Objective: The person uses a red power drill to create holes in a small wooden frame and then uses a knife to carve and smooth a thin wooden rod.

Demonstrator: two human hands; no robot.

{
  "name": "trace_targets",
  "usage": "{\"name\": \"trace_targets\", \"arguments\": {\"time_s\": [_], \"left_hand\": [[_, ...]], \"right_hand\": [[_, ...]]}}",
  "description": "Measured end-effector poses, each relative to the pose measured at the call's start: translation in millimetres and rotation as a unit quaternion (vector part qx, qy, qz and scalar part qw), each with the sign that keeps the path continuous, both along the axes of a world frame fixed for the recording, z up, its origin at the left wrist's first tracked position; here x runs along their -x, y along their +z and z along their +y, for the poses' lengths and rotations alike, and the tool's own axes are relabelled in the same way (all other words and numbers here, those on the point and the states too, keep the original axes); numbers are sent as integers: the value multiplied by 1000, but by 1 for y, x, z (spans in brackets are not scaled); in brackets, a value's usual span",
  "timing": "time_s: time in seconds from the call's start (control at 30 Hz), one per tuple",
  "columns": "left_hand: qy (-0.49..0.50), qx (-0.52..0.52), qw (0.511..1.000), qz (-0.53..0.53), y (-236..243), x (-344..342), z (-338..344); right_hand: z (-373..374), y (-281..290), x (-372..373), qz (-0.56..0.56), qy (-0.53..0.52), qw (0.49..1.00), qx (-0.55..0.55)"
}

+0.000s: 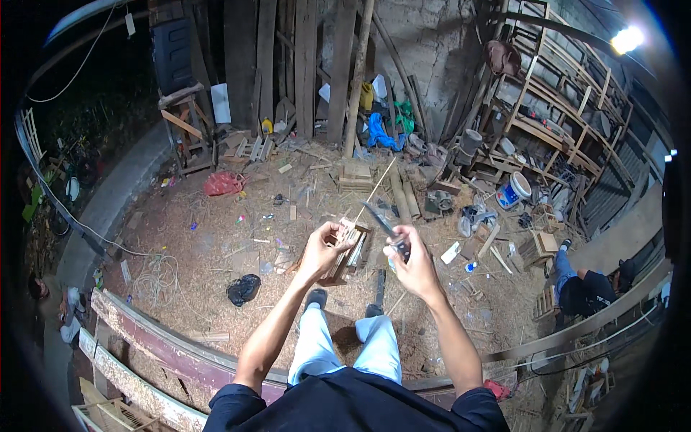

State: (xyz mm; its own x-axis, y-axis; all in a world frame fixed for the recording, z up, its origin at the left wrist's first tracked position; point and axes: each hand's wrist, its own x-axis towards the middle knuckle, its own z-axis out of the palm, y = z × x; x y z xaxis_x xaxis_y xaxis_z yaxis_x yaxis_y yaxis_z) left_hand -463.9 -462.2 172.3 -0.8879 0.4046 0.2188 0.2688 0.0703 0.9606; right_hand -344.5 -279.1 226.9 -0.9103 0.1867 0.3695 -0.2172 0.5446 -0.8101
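Note:
Pinched in my closed left hand (324, 250) is a thin, pale wooden stick (377, 186), which slants up and away to the right. My right hand (417, 270) is wrapped round the handle of a knife (381, 222). Its dark blade points up and left, close to the stick; whether the two touch I cannot tell. Beneath my left hand a small stack of wooden slats (347, 261) stands in front of my feet, partly hidden by the hand. A long dark flat tool (379, 284) lies by my right foot.
Wood shavings and scraps cover the ground. A black plastic bag (244, 289) lies to the left, a red bag (224, 183) farther off. At the right are a white and blue bucket (513, 190), wooden racks (554, 93) and another person (584, 291). Planks (306, 72) lean at the back.

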Motion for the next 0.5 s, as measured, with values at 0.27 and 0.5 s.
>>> {"name": "trace_targets", "arguments": {"time_s": [0.27,0.5], "left_hand": [[-97,-127,973,-168,-3,-13,-7],[-89,-105,973,-187,4,-31,-9]], "right_hand": [[-10,-42,-1,-22,63,996,59],[-21,-44,-5,-99,34,994,-17]]}}
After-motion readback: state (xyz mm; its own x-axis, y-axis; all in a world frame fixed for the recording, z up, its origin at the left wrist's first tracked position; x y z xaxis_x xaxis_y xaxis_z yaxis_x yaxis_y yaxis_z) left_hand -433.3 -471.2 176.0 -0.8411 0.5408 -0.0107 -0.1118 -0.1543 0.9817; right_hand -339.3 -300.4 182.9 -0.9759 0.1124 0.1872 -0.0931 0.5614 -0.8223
